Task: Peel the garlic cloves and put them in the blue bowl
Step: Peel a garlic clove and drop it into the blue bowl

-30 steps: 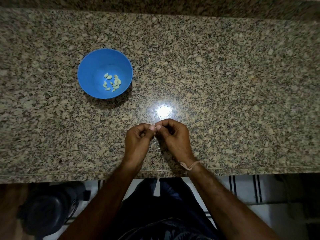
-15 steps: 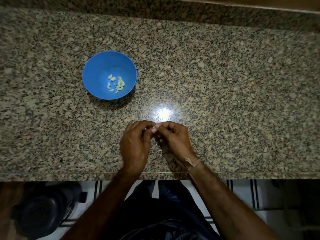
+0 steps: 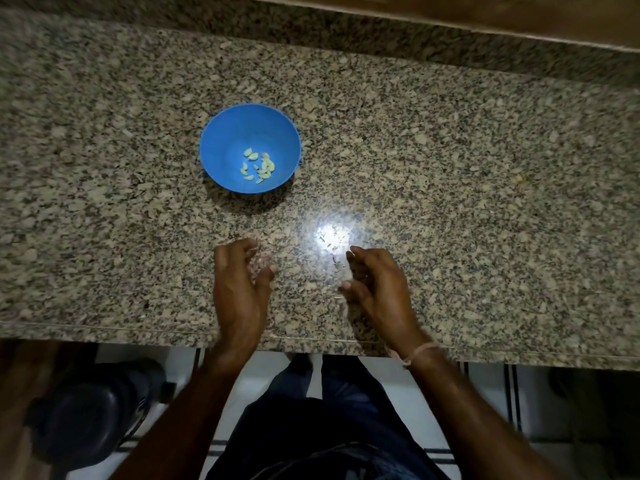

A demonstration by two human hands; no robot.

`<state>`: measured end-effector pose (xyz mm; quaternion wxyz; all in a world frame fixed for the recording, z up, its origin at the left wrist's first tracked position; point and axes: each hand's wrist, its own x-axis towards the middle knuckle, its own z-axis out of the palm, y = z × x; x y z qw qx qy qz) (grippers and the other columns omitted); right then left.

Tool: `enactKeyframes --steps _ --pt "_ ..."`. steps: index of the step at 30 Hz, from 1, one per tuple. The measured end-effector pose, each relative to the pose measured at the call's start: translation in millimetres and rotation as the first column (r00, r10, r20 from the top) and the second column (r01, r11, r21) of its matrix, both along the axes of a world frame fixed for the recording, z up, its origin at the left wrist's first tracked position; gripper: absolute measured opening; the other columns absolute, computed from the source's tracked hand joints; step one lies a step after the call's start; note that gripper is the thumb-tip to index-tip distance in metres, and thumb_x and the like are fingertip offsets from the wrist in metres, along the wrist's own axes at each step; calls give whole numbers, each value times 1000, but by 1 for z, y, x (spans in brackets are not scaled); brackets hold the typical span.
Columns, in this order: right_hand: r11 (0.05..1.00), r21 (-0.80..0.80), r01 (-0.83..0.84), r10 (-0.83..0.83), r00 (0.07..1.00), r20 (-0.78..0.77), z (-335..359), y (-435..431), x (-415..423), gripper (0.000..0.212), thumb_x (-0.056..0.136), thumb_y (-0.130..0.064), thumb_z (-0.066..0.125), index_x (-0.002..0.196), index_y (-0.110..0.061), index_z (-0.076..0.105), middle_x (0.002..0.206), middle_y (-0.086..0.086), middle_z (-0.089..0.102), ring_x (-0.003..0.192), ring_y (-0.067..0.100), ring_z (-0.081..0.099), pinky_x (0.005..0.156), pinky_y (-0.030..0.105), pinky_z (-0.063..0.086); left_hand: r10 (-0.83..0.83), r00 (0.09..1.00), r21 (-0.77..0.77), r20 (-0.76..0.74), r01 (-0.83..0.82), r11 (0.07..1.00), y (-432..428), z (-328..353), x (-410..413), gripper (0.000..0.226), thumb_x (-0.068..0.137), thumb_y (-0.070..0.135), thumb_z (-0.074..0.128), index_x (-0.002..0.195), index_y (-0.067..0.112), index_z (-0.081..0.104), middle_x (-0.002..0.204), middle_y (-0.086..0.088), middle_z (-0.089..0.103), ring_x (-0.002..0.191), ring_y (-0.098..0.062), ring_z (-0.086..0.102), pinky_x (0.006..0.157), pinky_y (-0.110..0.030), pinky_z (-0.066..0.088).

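Blurred left hand (image 3: 239, 282), contents of its curled grip indiscernible.

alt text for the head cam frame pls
A person's left hand and right hand are held apart over a speckled granite counter, fingers loosely curled. Beyond the left hand, a blue bowl holds a few peeled garlic cloves.

worktop (image 3: 450, 168): speckled granite, beige and grey with black flecks, across the upper frame. white glare spot (image 3: 332, 235) at centre. blue bowl (image 3: 221, 147) upper left of centre: plain solid blue. garlic cloves (image 3: 259, 166) inside: pale yellow-green. wood strip (image 3: 485, 12) along top right edge: brown. floor (image 3: 263, 375) at bottom: white tile, thin dark stripes. trousers (image 3: 346, 393) bottom centre: dark navy. rounded object (image 3: 86, 420) lower left: black. wrist thread (image 3: 420, 351) lower right of centre: pinkish tan.
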<state>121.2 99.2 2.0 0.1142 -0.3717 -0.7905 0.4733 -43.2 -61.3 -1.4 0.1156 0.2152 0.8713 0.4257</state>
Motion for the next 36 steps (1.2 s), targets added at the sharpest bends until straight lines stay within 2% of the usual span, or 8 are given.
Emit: enactKeyframes --steps 6,13,18,22,25,27,30,36 --pt "983 179 -42 -3 968 249 -4 -21 15 57 86 -7 80 138 -7 58 132 17 52 117 35 53 99 48 50 -186 981 -59 54 189 980 -2 -9 39 39 93 17 76 127 24 58 118 7 52 105 -13 59 78 -43 59" --pt "991 131 -17 -2 990 143 3 -17 -27 37 92 5 65 128 0 66 120 22 60 105 36 59 91 42 51 -311 950 -90 33 313 946 37 -7 43 49 94 25 75 139 16 56 129 -2 53 112 -21 58 85 -42 55" --pt "995 93 35 -38 999 37 8 0 10 42 92 8 68 131 -5 66 120 15 62 104 22 64 89 23 52 -342 939 -104 -28 337 936 64 -8 48 41 91 20 78 129 13 63 118 -1 55 111 -22 57 85 -42 54" --pt "999 41 31 -28 997 -71 7 9 29 41 98 -2 69 138 -10 63 120 5 61 106 10 63 88 10 49 -274 958 -73 -85 268 961 72 -9 52 7 91 11 72 92 14 66 93 -1 57 88 -23 57 71 -43 51" --pt "972 212 -100 94 995 38 1 23 53 54 105 -43 53 149 -12 54 142 5 57 129 22 56 105 32 49 -244 967 -91 -77 237 967 76 -8 55 13 92 5 67 82 13 64 84 -2 57 82 -22 55 70 -43 48" --pt "903 356 -241 166 959 229 -8 34 78 76 105 -60 39 162 -11 33 168 9 33 155 28 29 125 45 29 -184 982 -40 -44 182 983 76 -6 58 16 92 1 62 80 11 63 83 -3 61 81 -21 58 69 -40 51" --pt "813 428 -395 171 865 472 -24 45 107 96 102 -73 28 167 -8 0 175 10 -9 162 26 -11 130 51 -3 -45 994 128 100 32 991 70 1 64 20 97 1 57 82 12 64 84 -3 68 83 -19 68 70 -33 60" --pt "741 408 -534 260 788 558 -29 32 51 93 105 -72 15 164 -4 -9 172 17 -20 159 30 -23 129 57 -6 223 815 245 535 -402 882 55 11 66 15 103 13 62 89 17 65 79 -3 64 71 -15 61 71 -32 54"
